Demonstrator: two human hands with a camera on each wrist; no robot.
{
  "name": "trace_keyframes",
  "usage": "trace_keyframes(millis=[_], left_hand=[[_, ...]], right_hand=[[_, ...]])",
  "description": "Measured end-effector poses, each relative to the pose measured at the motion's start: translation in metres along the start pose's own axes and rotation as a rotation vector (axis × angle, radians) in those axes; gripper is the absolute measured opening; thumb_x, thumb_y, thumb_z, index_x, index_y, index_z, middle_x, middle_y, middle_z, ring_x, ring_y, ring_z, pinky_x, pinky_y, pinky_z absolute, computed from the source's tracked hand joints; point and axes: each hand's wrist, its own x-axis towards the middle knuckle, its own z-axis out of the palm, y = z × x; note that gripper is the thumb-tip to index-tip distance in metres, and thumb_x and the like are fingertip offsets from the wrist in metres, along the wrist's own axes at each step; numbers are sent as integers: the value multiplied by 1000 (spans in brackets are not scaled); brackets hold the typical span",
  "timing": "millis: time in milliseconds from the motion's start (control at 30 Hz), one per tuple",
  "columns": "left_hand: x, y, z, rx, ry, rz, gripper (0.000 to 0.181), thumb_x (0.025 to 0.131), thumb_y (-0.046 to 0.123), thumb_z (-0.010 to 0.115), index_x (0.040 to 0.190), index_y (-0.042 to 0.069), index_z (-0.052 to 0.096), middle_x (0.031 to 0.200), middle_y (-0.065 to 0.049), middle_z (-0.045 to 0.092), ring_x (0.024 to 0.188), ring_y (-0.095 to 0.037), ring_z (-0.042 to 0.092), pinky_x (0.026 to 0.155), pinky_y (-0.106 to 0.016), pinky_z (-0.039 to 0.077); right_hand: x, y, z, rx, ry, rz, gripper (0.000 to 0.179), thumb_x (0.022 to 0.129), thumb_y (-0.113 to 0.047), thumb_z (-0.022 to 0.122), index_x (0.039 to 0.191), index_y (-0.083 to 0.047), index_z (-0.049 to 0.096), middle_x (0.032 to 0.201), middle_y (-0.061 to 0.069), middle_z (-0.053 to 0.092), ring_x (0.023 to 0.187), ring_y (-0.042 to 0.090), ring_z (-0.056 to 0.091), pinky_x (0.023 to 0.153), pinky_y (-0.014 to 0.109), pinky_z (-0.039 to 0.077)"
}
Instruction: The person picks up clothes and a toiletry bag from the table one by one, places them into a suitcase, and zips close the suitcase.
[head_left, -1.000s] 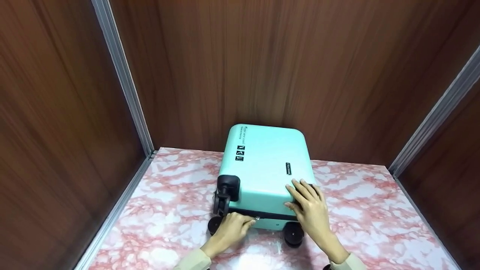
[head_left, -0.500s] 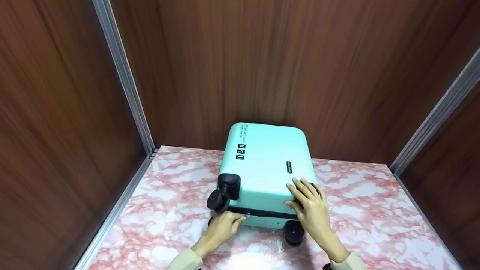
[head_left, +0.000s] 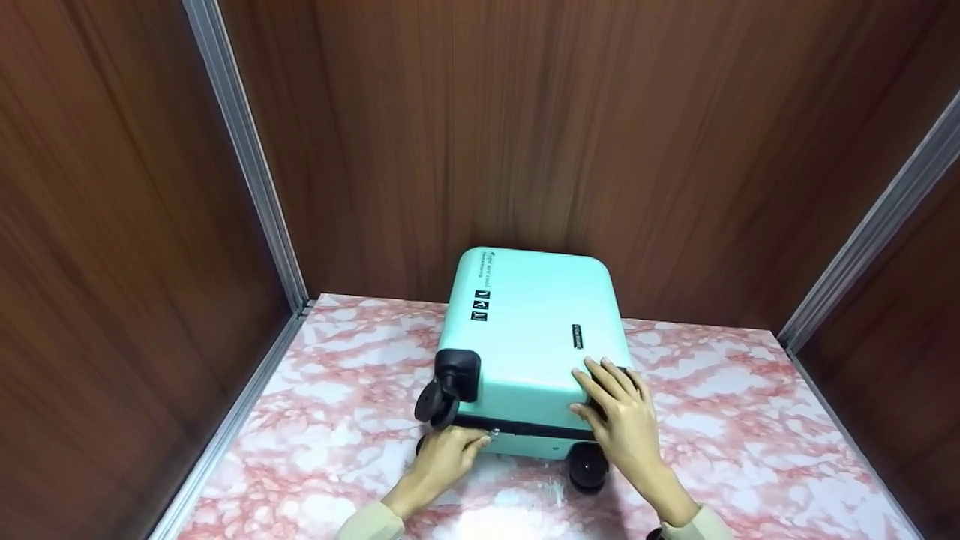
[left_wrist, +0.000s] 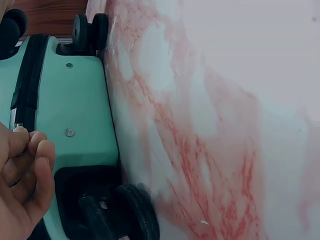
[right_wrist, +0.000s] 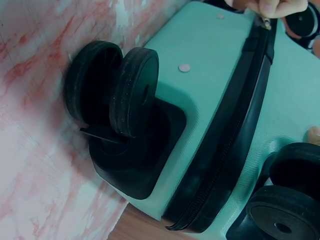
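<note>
A mint-green hard-shell suitcase [head_left: 540,315] lies flat, with its wheeled end toward me. My left hand [head_left: 442,459] is at the left part of that end, thumb and finger pinching the metal zipper pull [right_wrist: 266,23]. The black zipper band [right_wrist: 225,135] runs across the end between the two shells; its teeth look closed in the right wrist view. My right hand [head_left: 624,416] rests with spread fingers on the top shell's near right corner, covering most of the upper wheel there. In the left wrist view the curled fingers [left_wrist: 42,165] of my left hand hide part of the band.
Black caster wheels stick out at the corners, including the upper left wheel [head_left: 442,394] and the lower right wheel [head_left: 586,466]. The suitcase lies on a pink-and-white marbled surface [head_left: 322,420]. Brown wood-grain panels [head_left: 525,135] with metal corner strips [head_left: 247,150] stand behind and at both sides.
My left hand has slid a little left along the band with the zipper pull, then stayed there. The upper left wheel has swivelled outward to the left. My right hand has not moved.
</note>
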Motion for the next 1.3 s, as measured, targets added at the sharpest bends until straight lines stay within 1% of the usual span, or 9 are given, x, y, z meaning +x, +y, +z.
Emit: trace_keyframes(millis=[133, 233, 300, 433, 633, 800, 933, 1100, 1300], left_hand=[[-3, -4, -2, 24, 25, 42, 23, 94, 17, 68, 72, 13, 66, 64, 13, 52, 57, 2, 44, 52, -21, 42], [-6, -8, -5, 81, 63, 53, 16, 92, 16, 70, 77, 14, 71, 68, 11, 62, 60, -1, 53, 56, -26, 48], [-7, -11, -8, 117, 83, 56, 14, 91, 16, 72, 77, 14, 72, 68, 10, 64, 59, -2, 55, 56, -30, 50], [-8, -14, -10, 155, 107, 64, 16, 89, 18, 73, 74, 15, 70, 64, 11, 62, 56, -3, 52, 56, -33, 50], [-11, -13, -9, 170, 123, 89, 16, 90, 17, 72, 74, 14, 70, 66, 9, 63, 57, -6, 57, 56, -33, 50], [-14, -15, -11, 217, 174, 101, 24, 87, 17, 75, 67, 16, 62, 58, 7, 57, 49, -12, 55, 48, -34, 47], [-14, -16, -14, 235, 179, 92, 28, 87, 18, 75, 65, 16, 59, 56, 7, 53, 46, -15, 53, 44, -37, 45], [-13, -16, -15, 223, 161, 35, 30, 85, 18, 76, 63, 17, 57, 54, 7, 50, 46, -15, 51, 45, -39, 45], [-12, -16, -17, 224, 156, 18, 30, 85, 17, 76, 62, 16, 58, 54, 7, 51, 46, -18, 53, 45, -41, 45]], right_hand=[[0, 0, 0, 2, -3, 7, 58, 72, -20, 85, 127, -11, 68, 133, 13, 61, 124, 40, 53, 104, 57, 30], [0, -1, 1, 2, -4, 3, 58, 73, -21, 85, 128, -12, 68, 133, 12, 61, 124, 39, 53, 104, 57, 31], [0, -1, 2, 2, -3, 3, 58, 73, -22, 86, 128, -12, 68, 133, 12, 61, 124, 39, 53, 104, 56, 31], [0, -1, 2, -2, 2, 4, 58, 72, -22, 86, 127, -13, 69, 132, 11, 62, 124, 39, 54, 103, 56, 31], [-2, 0, 2, -8, 1, 9, 58, 72, -21, 86, 126, -12, 69, 132, 12, 62, 123, 39, 54, 102, 57, 31], [-3, 0, 0, -19, 7, 12, 57, 73, -20, 86, 127, -12, 69, 132, 12, 62, 123, 40, 54, 102, 58, 31], [-5, 0, -1, -25, 10, 18, 57, 73, -21, 85, 127, -12, 69, 132, 12, 62, 123, 39, 54, 102, 58, 31], [-5, -1, -2, -46, 15, 8, 55, 73, -22, 83, 126, -13, 70, 131, 12, 63, 122, 38, 55, 102, 58, 33], [-5, -1, -2, -80, 6, 7, 56, 73, -7, 81, 127, -12, 69, 133, 11, 62, 123, 37, 55, 102, 59, 33]])
